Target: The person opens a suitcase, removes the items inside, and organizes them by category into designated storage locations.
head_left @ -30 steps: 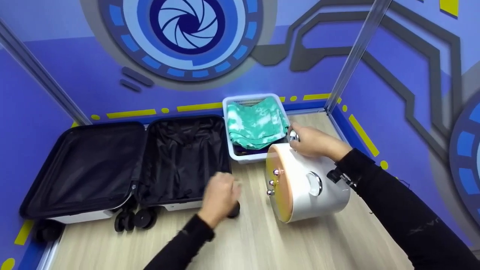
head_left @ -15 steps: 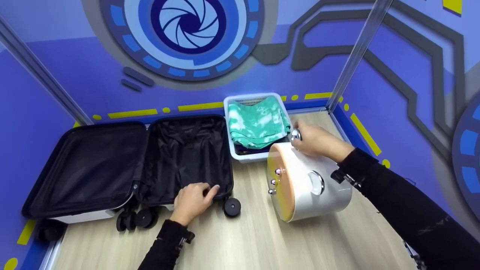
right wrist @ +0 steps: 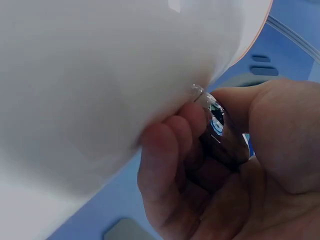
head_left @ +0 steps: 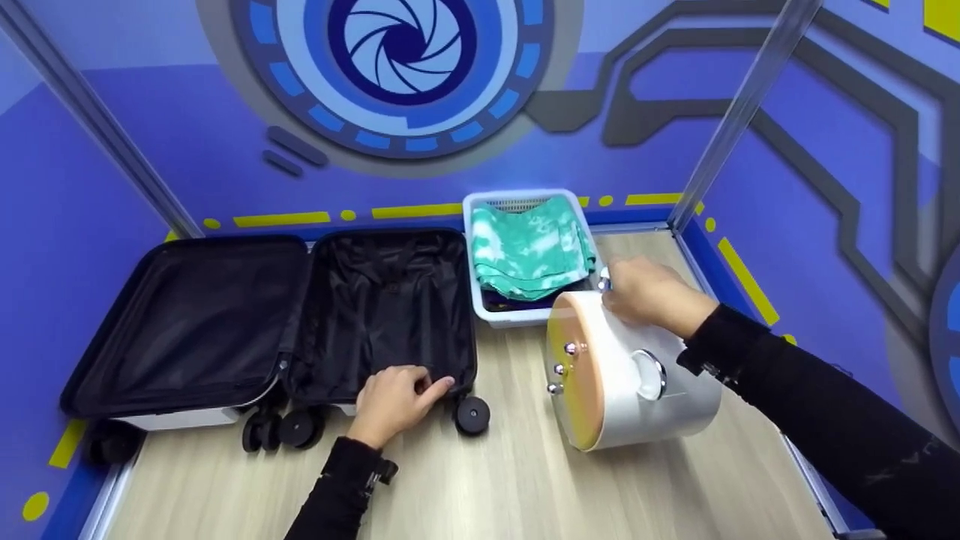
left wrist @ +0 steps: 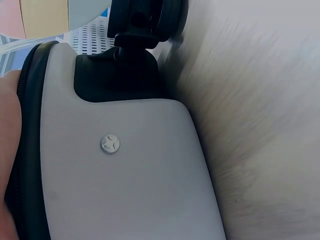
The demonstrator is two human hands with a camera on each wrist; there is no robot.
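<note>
My left hand point(head_left: 390, 401) rests on the near rim of the open suitcase point(head_left: 386, 315), thumb out to the right. The left wrist view shows the suitcase's pale shell point(left wrist: 140, 175), with a bit of the hand at the left edge. My right hand point(head_left: 649, 296) grips the chrome handle point(right wrist: 227, 135) on top of a white rounded storage box point(head_left: 675, 405). Three small chrome knobs stick out of the box's peach-edged front point(head_left: 581, 360), which faces left. Whether the box touches the floor, I cannot tell.
Behind the box stands a white basket point(head_left: 480, 300) with folded green-and-white tie-dye cloth point(head_left: 532, 247). The suitcase's other half point(head_left: 206, 322) lies open at the left. Black wheels point(head_left: 472, 415) jut from its near side. Printed walls point(head_left: 420, 180) enclose the wooden floor point(head_left: 517, 487).
My left hand has moved left from beside the suitcase's corner onto its near rim, then stayed. The right hand keeps hold of the storage box. The head view has shifted slightly.
</note>
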